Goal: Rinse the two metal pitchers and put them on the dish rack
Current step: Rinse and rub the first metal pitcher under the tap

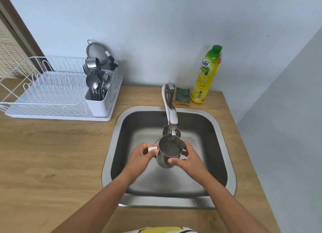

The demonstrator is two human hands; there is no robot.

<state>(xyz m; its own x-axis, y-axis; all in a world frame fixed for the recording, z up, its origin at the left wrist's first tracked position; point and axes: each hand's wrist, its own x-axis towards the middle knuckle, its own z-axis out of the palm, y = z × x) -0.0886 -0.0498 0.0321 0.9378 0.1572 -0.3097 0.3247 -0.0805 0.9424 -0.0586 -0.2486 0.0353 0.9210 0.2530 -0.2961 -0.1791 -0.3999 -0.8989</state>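
A metal pitcher (168, 150) is held upright over the steel sink (224, 128), its open mouth right under the faucet spout (172, 126). My left hand (141, 157) pinches a white part on the pitcher's left side. My right hand (189, 158) grips the body and rim on the right, next to the pouring lip. A second metal pitcher (165, 130) stands in the sink just behind, mostly hidden by the faucet. I cannot tell whether water is running. The white dish rack (52, 93) sits on the counter to the left.
A cutlery holder (99, 100) with spoons, forks, a small metal cup and a strainer stands at the rack's right end. A green sponge (182, 95) and a yellow dish soap bottle (206, 76) stand behind the sink. The wooden counter (52, 154) surrounds the sink, with walls behind and to the right.
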